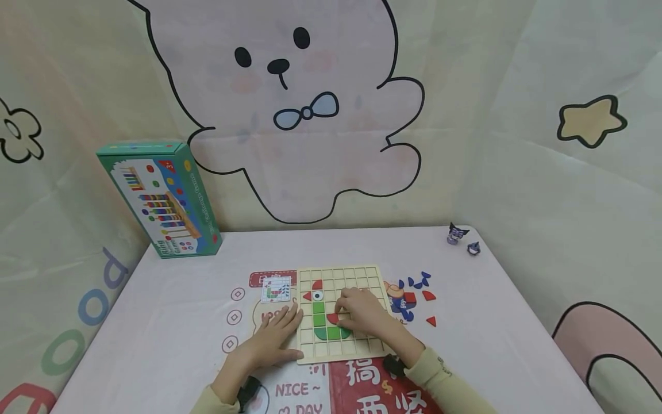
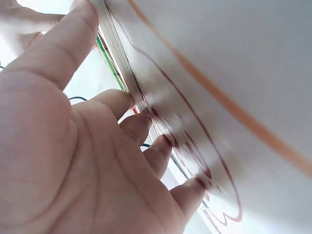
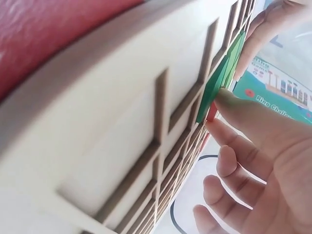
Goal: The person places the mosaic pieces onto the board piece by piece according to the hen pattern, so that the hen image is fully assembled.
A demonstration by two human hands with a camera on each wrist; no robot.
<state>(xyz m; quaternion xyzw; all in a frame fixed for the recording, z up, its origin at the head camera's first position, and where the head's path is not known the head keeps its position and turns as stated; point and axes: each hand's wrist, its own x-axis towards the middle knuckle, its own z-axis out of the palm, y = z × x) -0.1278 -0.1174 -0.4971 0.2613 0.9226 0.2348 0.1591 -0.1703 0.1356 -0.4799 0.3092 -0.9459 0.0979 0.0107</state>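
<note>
A wooden grid board lies on the table with green pieces, red pieces and an eye tile set in it. My left hand lies flat on the tablecloth, its straight fingers against the board's left edge. My right hand rests on the board, one fingertip pressing a red piece beside the green ones. In the left wrist view the left hand touches the board's side.
A pattern card lies left of the board. Loose blue pieces and red pieces sit to its right. A green toy box leans at the back left. Two small figurines stand at the back right.
</note>
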